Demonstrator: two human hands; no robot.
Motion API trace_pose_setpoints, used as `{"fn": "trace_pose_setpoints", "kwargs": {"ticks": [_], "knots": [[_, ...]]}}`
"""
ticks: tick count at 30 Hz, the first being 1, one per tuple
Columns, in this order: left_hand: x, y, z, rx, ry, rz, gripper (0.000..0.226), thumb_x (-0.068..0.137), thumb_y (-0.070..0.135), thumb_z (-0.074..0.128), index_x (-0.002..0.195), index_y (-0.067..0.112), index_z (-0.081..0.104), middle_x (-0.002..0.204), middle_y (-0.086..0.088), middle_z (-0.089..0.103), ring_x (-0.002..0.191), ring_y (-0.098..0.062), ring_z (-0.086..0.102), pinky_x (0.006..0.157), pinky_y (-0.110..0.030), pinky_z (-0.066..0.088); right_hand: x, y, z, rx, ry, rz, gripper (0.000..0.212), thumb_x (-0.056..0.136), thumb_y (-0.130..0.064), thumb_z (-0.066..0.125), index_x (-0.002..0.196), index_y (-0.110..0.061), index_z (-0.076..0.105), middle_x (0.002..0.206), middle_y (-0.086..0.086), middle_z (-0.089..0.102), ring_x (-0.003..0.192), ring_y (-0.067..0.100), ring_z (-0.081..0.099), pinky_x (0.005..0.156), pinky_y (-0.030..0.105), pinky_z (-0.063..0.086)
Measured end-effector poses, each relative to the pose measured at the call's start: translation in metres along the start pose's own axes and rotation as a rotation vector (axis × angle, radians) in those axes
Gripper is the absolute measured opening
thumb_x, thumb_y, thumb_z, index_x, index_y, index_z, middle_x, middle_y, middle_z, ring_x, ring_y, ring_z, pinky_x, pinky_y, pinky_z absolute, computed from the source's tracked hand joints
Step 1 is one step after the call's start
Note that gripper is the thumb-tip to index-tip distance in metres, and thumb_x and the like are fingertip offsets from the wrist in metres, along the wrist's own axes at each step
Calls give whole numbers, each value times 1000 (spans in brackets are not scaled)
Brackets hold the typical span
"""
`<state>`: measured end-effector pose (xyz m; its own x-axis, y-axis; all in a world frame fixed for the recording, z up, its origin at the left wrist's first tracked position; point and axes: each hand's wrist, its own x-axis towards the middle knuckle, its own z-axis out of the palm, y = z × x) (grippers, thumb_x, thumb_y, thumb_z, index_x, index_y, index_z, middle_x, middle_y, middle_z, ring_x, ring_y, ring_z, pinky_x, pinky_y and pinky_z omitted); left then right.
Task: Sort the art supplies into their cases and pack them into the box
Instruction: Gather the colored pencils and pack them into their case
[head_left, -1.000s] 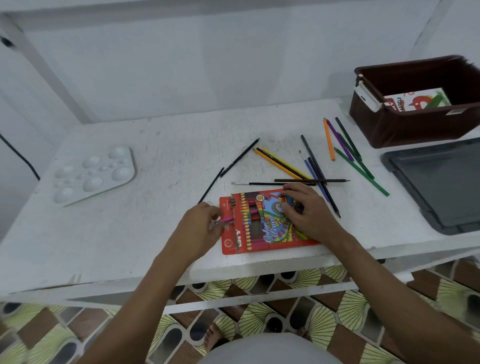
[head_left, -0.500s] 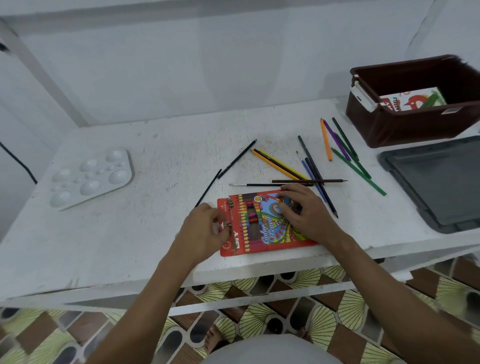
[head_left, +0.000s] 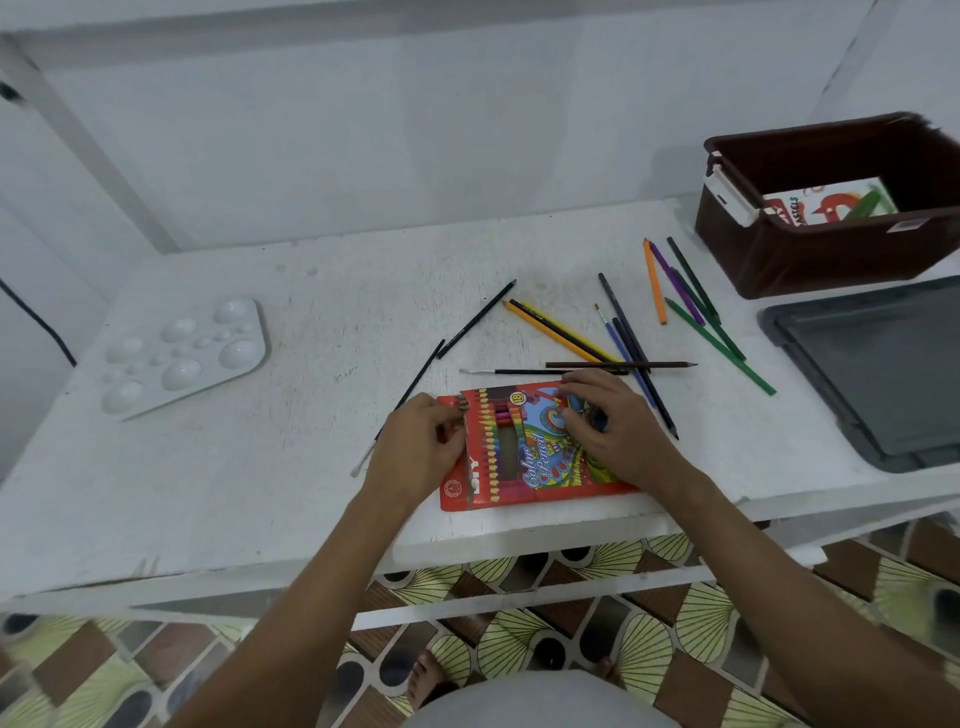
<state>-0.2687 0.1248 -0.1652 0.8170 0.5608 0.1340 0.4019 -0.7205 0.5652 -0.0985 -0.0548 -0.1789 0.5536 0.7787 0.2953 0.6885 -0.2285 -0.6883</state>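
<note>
A red pencil case (head_left: 524, 457) lies flat at the table's front edge — loose pencils (head_left: 561, 330) scattered behind, brown box (head_left: 810, 260) far right.

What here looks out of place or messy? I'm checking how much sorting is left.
Loose pencils and thin brushes lie scattered and crossing on the white table, outside the red pencil case that both hands rest on. The brown box holds only a pastels pack; nothing looks damaged.
</note>
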Motion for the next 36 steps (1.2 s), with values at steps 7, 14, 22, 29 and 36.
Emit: {"fn": "trace_pose_setpoints", "kwargs": {"ticks": [7, 14, 22, 29, 36], "knots": [[-2, -1, 1, -52, 56, -14, 23, 86, 29, 68, 104, 14, 71, 91, 0, 69, 79, -11, 61, 73, -24, 47, -1, 5, 2, -49, -24, -22, 32, 88, -23, 61, 115, -7, 64, 122, 3, 58, 117, 8, 47, 99, 19, 36], [7, -5, 0, -122, -20, -78, 19, 88, 18, 66, 106, 13, 69, 97, 3, 72, 78, 0, 61, 64, 1, 40, -1, 5, 2, -37, -28, -13, 32, 88, -25, 61, 116, -8, 64, 123, 2, 57, 118, 8, 46, 99, 22, 38], [74, -1, -25, 61, -32, -63, 23, 89, 17, 57, 108, 12, 68, 105, -3, 67, 87, -11, 57, 74, -16, 38, 0, 6, 4, -69, -28, -20, 30, 89, -24, 61, 115, -8, 64, 123, 2, 57, 118, 8, 46, 100, 24, 37], [159, 22, 1, 343, -231, 62, 45, 96, 8, 42, 139, 22, 45, 128, -13, 48, 109, -28, 54, 84, -35, 48, 0, 4, 4, -54, -14, -10, 28, 89, -24, 62, 113, -9, 65, 121, 0, 58, 117, 8, 47, 100, 23, 39], [184, 36, 20, 574, -311, 205, 35, 97, 13, 45, 129, 21, 57, 119, -10, 49, 103, -28, 56, 81, -39, 52, 0, 5, 4, -50, -7, 4, 29, 89, -24, 63, 113, -9, 66, 122, 0, 58, 119, 9, 47, 101, 22, 38]]}}
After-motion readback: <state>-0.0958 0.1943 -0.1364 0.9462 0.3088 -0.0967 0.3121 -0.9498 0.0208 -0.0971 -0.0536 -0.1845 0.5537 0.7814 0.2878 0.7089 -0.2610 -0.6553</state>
